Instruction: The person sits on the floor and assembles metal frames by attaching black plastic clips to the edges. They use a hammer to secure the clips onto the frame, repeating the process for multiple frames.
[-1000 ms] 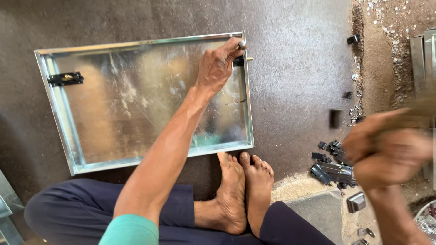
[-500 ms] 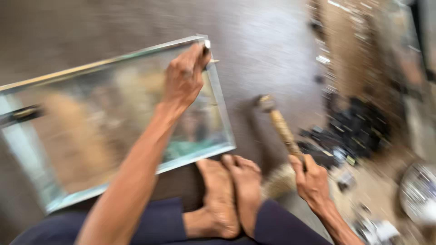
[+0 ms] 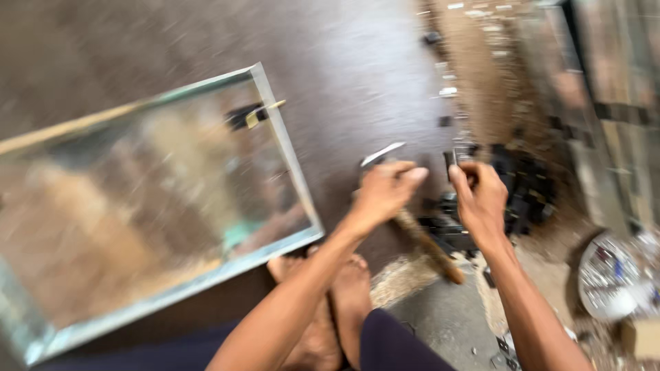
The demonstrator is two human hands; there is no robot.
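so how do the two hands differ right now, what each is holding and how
The left hand grips a wooden-handled tool, whose handle slants down toward the feet; the right hand pinches a small dark piece at its fingertips. The left is nearer the metal tray, the right over the pile of dark parts. Both are blurred, held close together.

- The left hand (image 3: 381, 194) and the right hand (image 3: 481, 199) are bare, without gloves or rings.
- Both forearms are uncovered.
- The feet (image 3: 330, 302), near the metal tray (image 3: 275, 134), are bare.
- The trousers (image 3: 399, 347) are dark navy.

floor (image 3: 357, 75): dark, dusty | on it: shiny metal tray (image 3: 289, 158); heap of black clips (image 3: 522, 192)
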